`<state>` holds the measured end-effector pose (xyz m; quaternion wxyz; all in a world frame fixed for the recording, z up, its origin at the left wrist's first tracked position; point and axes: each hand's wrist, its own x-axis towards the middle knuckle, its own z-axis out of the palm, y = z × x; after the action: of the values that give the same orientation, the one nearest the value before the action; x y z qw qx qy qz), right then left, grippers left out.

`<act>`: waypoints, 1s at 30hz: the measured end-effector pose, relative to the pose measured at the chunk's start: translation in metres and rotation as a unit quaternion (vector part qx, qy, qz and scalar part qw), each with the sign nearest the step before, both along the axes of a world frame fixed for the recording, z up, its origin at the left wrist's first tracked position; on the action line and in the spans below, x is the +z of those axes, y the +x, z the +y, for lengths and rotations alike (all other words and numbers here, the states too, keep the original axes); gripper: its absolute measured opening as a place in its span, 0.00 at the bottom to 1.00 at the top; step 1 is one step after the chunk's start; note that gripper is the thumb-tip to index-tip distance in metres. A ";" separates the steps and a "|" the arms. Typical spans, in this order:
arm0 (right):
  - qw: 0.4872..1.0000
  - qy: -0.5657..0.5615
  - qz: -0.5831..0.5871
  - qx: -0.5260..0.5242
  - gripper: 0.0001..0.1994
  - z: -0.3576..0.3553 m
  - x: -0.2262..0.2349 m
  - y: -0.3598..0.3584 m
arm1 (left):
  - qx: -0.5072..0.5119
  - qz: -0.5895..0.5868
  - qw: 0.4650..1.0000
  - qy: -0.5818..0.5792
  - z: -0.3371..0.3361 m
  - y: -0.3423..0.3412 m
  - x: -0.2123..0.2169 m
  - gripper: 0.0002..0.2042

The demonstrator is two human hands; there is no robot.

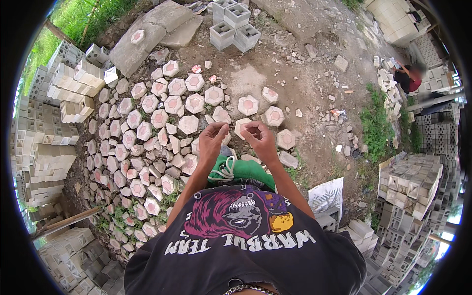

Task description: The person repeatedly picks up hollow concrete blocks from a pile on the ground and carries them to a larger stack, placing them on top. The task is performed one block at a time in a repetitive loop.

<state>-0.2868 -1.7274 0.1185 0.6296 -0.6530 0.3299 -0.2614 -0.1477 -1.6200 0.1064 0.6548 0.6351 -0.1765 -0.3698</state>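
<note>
In front of my waist, my left hand (pixel 214 138) is raised with its fingers curled and the thumb pressed to them. Level with it on the other side, my right hand (pixel 259 139) is pinched in much the same way, a short gap between the two. Whatever either might hold is too small to make out. Beyond the hands lie hexagonal paving blocks with pinkish centres; the closest is a hexagonal block (pixel 241 128) partly behind my right fingers. Just past it sits another hexagonal block (pixel 248 104). A green garment (pixel 241 169) with a white drawstring shows below my wrists.
Stone rubble and many pavers cover the ground at left. Grey hollow blocks (pixel 234 27) stand ahead, beside a broken concrete slab (pixel 142 39). Pale block stacks (pixel 73 81) line the left; more stacked blocks (pixel 410 179) stand at right. A person in red (pixel 413 78) crouches far right.
</note>
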 end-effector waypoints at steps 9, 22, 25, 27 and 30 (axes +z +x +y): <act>0.992 0.102 -0.069 -0.003 0.06 -0.059 -0.007 0.076 | -0.044 -0.015 0.998 0.045 -0.050 0.067 -0.002 0.08; 0.982 0.155 -0.053 0.094 0.04 -0.213 -0.054 0.134 | 0.018 0.025 0.999 -0.042 -0.191 0.125 -0.040 0.08; 0.983 0.146 -0.071 0.088 0.05 -0.265 -0.058 0.145 | -0.012 0.043 0.997 -0.056 -0.243 0.137 -0.029 0.10; 0.977 0.174 -0.084 0.094 0.06 -0.301 -0.061 0.147 | -0.055 0.030 0.995 -0.072 -0.275 0.143 -0.031 0.10; 0.972 0.198 -0.087 0.090 0.06 -0.349 -0.049 0.153 | -0.097 0.035 0.989 -0.103 -0.320 0.153 -0.038 0.09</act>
<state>-0.1336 -2.0768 0.0700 0.7932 -0.5176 0.2591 -0.1889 0.0050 -1.9400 0.0682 0.6835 0.5309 -0.2518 -0.4331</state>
